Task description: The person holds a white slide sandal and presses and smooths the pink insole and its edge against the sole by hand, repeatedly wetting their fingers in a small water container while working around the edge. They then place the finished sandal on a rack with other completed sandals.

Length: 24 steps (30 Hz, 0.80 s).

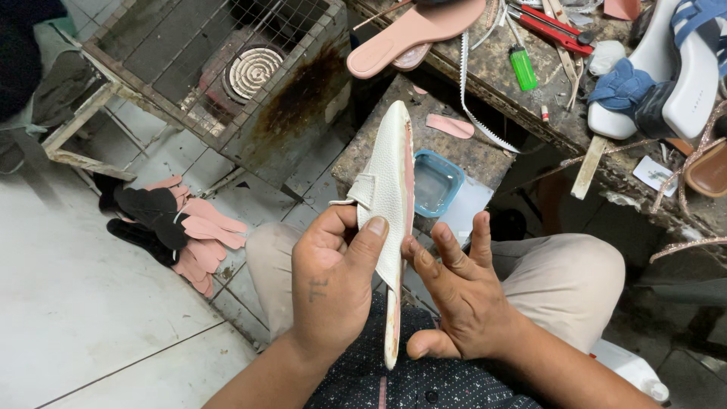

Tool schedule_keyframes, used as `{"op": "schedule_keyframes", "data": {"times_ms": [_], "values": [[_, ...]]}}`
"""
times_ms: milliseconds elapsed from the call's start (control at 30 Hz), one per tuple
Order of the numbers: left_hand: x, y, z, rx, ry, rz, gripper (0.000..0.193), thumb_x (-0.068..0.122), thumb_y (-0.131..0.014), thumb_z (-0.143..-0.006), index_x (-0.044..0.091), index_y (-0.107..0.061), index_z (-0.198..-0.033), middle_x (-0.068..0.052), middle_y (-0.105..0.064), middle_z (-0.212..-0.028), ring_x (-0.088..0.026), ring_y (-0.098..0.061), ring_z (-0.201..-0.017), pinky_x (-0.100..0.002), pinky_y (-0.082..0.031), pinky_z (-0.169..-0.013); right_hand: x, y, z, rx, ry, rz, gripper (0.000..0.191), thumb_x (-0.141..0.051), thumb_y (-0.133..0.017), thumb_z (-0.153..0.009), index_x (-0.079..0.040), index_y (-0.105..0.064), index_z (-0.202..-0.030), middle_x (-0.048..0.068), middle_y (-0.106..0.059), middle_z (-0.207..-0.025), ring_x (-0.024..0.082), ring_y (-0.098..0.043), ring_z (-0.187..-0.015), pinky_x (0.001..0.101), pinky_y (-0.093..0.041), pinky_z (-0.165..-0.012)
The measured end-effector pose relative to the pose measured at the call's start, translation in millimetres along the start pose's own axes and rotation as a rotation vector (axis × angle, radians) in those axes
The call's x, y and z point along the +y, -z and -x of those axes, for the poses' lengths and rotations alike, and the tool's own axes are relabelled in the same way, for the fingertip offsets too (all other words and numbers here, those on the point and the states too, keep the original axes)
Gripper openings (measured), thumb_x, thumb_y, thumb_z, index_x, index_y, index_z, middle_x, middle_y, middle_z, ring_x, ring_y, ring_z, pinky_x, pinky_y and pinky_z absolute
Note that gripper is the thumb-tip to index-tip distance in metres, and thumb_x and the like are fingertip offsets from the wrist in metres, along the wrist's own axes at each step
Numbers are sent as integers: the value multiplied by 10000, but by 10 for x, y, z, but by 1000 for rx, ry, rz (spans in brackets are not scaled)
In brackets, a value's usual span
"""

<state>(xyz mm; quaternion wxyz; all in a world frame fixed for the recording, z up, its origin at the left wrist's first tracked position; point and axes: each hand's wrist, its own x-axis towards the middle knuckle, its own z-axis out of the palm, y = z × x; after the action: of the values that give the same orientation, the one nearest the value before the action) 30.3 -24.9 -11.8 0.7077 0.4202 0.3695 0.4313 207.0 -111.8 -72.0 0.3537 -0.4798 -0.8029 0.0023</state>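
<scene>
Sole held on edge above my lap

My left hand point(333, 284) grips the white sole point(391, 220); right hand point(458, 291) open, fingertips on its pink edge. Just beyond it sits the blue tray point(435, 182); I judge a loose grip could drop it.

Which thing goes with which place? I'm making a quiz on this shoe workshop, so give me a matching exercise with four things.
Things:
1. white sandal sole
2. green lighter
3. blue tray
4. pile of pink cut pieces

Places:
A. on the tiled floor
B. on the cluttered workbench, by the red-handled tool
C. held on edge in the left hand
D. on the low stone block, right of the sole

Pairs: 1-C, 2-B, 3-D, 4-A
</scene>
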Motion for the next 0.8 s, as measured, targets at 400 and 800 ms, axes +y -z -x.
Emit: {"op": "schedule_keyframes", "data": {"times_ms": [400,800], "values": [[36,-5,-13,-8,-37,13,161,107,-614,-1023,-53,-614,-1040,-100,-719,-952,-94,-667,-829,-250,-563,-752,-66,-1,25,-10,28,-44,980,-758,-368,-997,63,-420,-1530,98,-546,-1554,186,-110,-1612,560,103,-1292],[32,-17,1,-29,-19,30,149,106,-615,-1019,-42,-610,-1036,-93,-725,-925,-98,-670,-800,-252,-558,-726,-9,122,-27,213,82,-236,680,-575,-393,-1091,-27,-445,-1490,143,-714,-1321,290,-554,-1447,551,7,-1328]]}}
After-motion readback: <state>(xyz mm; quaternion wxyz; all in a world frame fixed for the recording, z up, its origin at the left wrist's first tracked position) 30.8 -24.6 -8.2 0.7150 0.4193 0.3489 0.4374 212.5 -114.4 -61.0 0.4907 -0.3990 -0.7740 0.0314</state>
